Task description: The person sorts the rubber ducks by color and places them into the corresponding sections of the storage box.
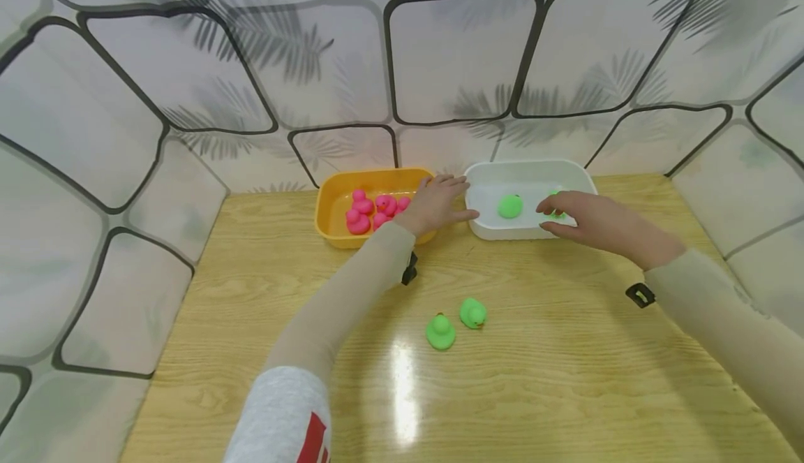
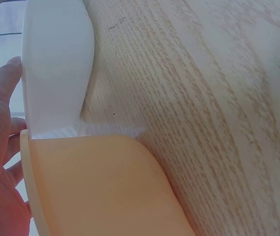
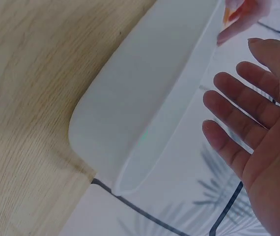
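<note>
My left hand (image 1: 435, 206) reaches over the right end of an orange basin (image 1: 326, 225), its fingers stretched toward the white basin (image 1: 521, 230) beside it. In the left wrist view, the thumb is by the white basin's rim, and nothing is seen in that hand. Several pink rubber ducks (image 1: 358, 223) lie in the orange basin, some partly covered by the hand and arm. Above the right part of the white basin hovers my right hand (image 1: 593, 220); the right wrist view shows its fingers spread and holding nothing. One green rubber duck (image 1: 510, 206) sits inside, with another partly hidden behind the right fingers.
Two more green rubber ducks (image 1: 440, 332) stand on the wooden table (image 1: 553, 379) in front of the basins. A patterned fabric wall (image 1: 465, 58) rises behind the table and along both sides.
</note>
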`<state>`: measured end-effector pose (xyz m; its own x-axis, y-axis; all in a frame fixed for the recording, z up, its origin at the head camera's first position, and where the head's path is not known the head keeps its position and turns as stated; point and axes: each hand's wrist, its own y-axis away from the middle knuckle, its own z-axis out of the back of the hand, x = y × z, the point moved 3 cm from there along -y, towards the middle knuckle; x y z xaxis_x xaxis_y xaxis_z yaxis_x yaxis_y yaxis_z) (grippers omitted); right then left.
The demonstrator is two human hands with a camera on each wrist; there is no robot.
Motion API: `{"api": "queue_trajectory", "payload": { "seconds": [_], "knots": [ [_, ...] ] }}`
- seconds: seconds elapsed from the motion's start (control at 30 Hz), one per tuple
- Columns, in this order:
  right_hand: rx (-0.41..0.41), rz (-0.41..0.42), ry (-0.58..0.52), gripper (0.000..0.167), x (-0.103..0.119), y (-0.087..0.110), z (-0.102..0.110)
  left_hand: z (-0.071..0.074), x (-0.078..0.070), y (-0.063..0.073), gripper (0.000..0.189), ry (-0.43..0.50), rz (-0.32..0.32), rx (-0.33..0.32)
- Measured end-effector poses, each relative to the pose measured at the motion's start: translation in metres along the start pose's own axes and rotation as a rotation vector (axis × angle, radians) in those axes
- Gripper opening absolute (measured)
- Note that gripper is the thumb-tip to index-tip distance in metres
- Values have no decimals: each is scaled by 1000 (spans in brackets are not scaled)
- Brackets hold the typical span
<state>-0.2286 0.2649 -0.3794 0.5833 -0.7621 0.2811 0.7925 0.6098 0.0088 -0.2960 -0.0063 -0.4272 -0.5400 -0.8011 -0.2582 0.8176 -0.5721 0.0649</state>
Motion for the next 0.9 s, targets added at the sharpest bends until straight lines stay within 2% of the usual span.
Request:
{"api": "queue_trajectory", "payload": {
  "seconds": [0.1, 0.37, 0.9],
  "knots": [
    [-21, 41, 14, 29, 12, 3, -2, -1, 1, 0, 77, 2, 0, -2],
    [-92, 220, 21, 26, 42, 6, -17, -1, 1, 0, 77, 2, 7, 2],
    [-95, 352, -18, 27, 79, 13, -45, -2, 0, -2, 76, -14, 4, -7]
  ]
}}
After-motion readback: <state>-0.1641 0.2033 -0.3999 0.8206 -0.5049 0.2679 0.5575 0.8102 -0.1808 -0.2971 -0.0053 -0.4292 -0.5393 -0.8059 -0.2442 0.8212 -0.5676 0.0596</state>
